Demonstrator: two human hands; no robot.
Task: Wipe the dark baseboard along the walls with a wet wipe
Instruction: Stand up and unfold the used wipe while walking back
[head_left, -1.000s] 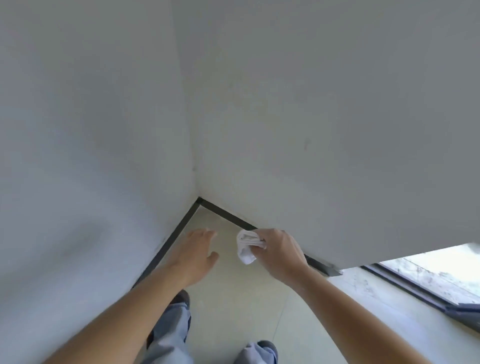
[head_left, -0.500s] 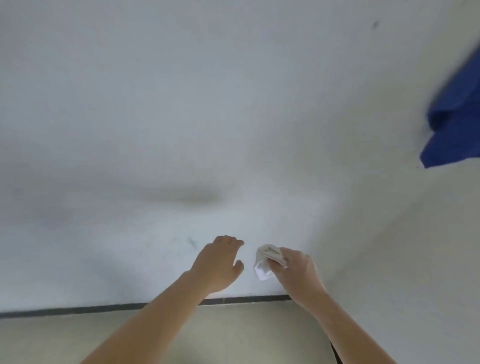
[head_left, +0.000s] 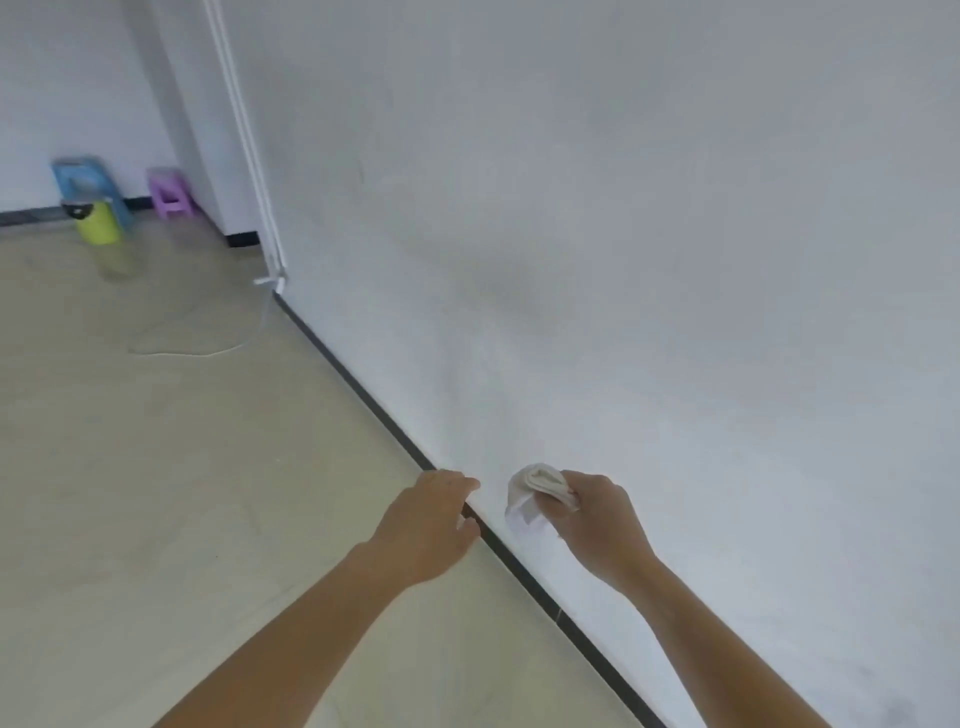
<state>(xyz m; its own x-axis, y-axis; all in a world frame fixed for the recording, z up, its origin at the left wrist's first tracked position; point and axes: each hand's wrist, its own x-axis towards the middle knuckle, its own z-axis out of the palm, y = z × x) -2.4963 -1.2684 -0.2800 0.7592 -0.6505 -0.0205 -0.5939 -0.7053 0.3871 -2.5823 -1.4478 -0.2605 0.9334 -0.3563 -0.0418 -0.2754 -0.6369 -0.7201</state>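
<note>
White wet wipe (head_left: 537, 493) is bunched in my right hand (head_left: 597, 517), hovering by the wall above the dark baseboard (head_left: 524, 569); I'm holding my left hand (head_left: 428, 525) loosely open, empty. Judging this between strokes: next I'm needing to lower the wipe onto the strip.

Crumpled white wet wipe (head_left: 535, 496), dark baseboard (head_left: 363, 392)

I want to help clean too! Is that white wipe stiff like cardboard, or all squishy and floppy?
Probably floppy: the wipe is bunched into soft folds in the right hand, with a loose corner drooping down. It looks light, since a few fingers hold it up. It likely bends easily against the baseboard.
</note>
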